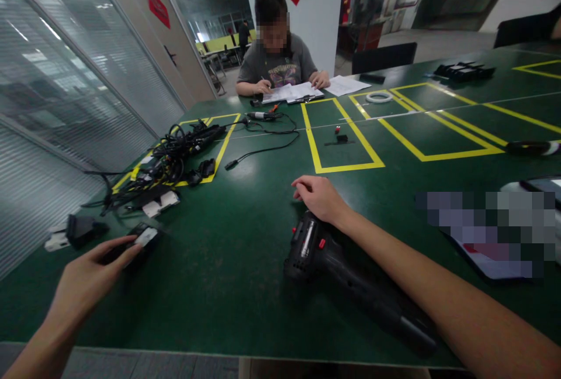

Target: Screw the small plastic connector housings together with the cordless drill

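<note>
My left hand (94,274) is at the lower left, with thumb and fingers closed on a small black box with a pale label (146,237). The box is near the table top; whether it touches the surface I cannot tell. A black cordless power screwdriver (337,265) with red buttons lies on its side in front of me. Beyond its head, my right hand (322,199) has its fingers curled in, and no object shows in them. My right forearm stretches alongside the tool's handle.
Tangled black cables (175,154) lie at the left, near black and white parts (79,231). Yellow tape outlines (350,167) mark the green table (219,285). Across it sits a person (280,57) writing on papers (291,92). A phone-like slab (495,250) lies right.
</note>
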The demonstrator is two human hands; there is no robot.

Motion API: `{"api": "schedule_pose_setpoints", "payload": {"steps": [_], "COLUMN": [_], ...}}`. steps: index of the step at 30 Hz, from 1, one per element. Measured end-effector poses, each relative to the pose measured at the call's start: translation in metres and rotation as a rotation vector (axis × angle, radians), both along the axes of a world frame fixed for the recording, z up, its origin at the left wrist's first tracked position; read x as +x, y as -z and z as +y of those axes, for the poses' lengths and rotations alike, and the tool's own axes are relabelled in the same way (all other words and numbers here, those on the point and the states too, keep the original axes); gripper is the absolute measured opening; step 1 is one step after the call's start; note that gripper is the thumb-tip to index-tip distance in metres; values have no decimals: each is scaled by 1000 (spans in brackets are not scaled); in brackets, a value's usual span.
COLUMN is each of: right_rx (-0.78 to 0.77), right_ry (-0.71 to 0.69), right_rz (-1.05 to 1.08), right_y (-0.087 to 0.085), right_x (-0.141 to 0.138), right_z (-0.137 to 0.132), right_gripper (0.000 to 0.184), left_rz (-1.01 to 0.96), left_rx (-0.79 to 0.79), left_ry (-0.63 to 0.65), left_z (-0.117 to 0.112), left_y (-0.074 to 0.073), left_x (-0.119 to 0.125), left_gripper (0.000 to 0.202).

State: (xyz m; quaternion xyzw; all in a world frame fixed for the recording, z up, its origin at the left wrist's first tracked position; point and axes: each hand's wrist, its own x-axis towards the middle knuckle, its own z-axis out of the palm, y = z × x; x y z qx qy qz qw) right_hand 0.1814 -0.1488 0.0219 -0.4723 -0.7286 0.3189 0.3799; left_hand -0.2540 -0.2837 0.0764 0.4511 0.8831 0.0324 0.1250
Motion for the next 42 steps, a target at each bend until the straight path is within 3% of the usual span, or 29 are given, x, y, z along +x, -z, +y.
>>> {"api": "schedule_pose_setpoints", "payload": {"steps": [3,7,12,17,20,24,25,28,32,42], "right_rx": [-1,-3,29,161,137,2,-26,50,101,128], "right_ry": [2,10,38,15,6,77,42,-27,12,49], "right_rz": [3,3,-68,-283,-308,-328,-350,-505,-648,-673], "right_y": [1,2,0,-17,-32,-36,-33,-21,-11,-5], "right_x": [0,1,0,10,27,46,47,42,33,35], "right_z": [0,-1,0,-8,-39,-107,-123,-158,-168,-169], "right_gripper": [25,26,27,24,24,34,41,84,94,95], "left_rz": [-51,-252,-565,-671,-690,-728,-738,-754,-738,-774], "left_rx": [228,403,387,403,406,414,415,420,439,457], "left_ry": [195,481,711,846,894,951,963,983,980,953], "left_z": [33,92,166,210,225,239,241,247,249,243], "left_y": [15,26,40,51,53,55,56,59,60,59], "left_x": [18,79,160,215,237,255,258,264,268,262], "left_gripper": [49,61,74,70,69,65,63,61,61,67]}}
